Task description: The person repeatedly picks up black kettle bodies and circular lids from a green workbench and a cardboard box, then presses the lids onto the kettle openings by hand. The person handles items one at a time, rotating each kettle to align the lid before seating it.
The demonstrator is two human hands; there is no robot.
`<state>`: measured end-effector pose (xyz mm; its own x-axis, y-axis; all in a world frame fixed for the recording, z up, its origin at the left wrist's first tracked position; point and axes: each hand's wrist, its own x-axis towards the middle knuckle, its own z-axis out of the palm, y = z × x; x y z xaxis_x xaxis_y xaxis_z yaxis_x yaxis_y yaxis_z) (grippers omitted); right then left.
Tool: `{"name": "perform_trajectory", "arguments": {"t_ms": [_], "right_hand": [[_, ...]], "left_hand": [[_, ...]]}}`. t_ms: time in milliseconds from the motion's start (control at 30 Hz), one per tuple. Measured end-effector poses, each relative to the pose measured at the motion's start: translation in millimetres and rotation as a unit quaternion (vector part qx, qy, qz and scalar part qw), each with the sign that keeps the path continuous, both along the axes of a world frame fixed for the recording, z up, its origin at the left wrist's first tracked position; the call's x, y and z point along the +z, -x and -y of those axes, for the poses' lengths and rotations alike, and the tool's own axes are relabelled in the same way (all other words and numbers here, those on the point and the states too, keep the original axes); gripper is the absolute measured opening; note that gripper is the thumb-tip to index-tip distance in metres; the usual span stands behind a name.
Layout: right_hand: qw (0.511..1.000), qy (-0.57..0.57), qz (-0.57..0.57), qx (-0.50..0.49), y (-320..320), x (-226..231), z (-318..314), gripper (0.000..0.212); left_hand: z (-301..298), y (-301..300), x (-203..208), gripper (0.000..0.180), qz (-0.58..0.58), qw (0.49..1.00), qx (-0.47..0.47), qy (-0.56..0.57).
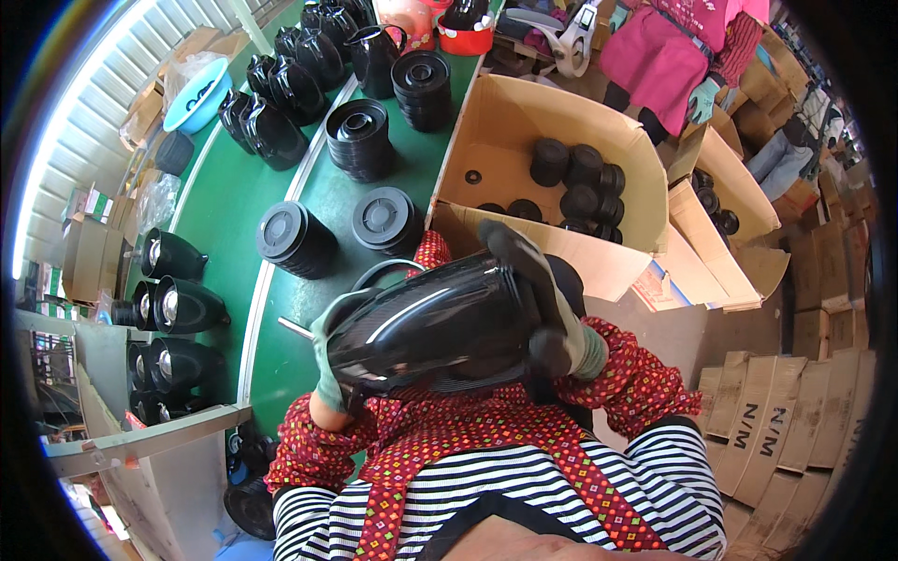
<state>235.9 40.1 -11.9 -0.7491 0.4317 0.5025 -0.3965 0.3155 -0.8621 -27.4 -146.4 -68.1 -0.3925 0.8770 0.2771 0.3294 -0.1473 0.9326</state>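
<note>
I hold a glossy black jug body point(430, 323) on its side in front of my chest, its wide round end towards the right. My left hand point(335, 360), in a pale green glove, is closed around the narrower left end; its fingers are partly hidden. The dark-palmed glove of my right hand point(543, 294) spans the wide end, with fingers above and thumb below. What lies under that palm is hidden. Just beyond the jug stand two stacks of black round discs, one on the left point(296, 238) and one on the right point(386, 221), on the green table point(295, 304).
An open cardboard box point(552, 110) with black round parts stands right of the table. Several black jugs point(271, 131) and more disc stacks point(360, 140) are further back. Silver-lined black bodies point(187, 304) lie at left. A gloved co-worker point(659, 65) stands far right, beyond flat cartons point(776, 411).
</note>
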Motion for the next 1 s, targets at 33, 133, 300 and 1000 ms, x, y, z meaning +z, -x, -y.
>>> {"name": "perform_trajectory", "arguments": {"t_ms": [33, 133, 300, 1000], "right_hand": [[0.986, 0.155, 0.052, 0.008, -1.4, 7.0, 8.1, 0.075], [0.833, 0.534, 0.104, 0.103, -10.8, -11.8, 3.4, 0.074], [0.891, 0.423, 0.061, 0.155, -17.2, -45.8, -6.2, 0.075], [0.894, 0.445, -0.05, -0.008, 13.3, -58.5, 17.5, 0.062]], "left_hand": [[-2.0, -4.1, 16.8, 0.074, -0.044, 0.999, 0.022, -0.006], [-14.0, -9.4, 80.7, 0.052, -0.442, 0.883, -0.058, -0.144], [-3.8, -4.2, 42.6, 0.067, 0.029, 0.998, 0.038, 0.039], [-35.4, -0.2, 57.6, 0.041, -0.191, 0.98, 0.052, -0.017]]}}
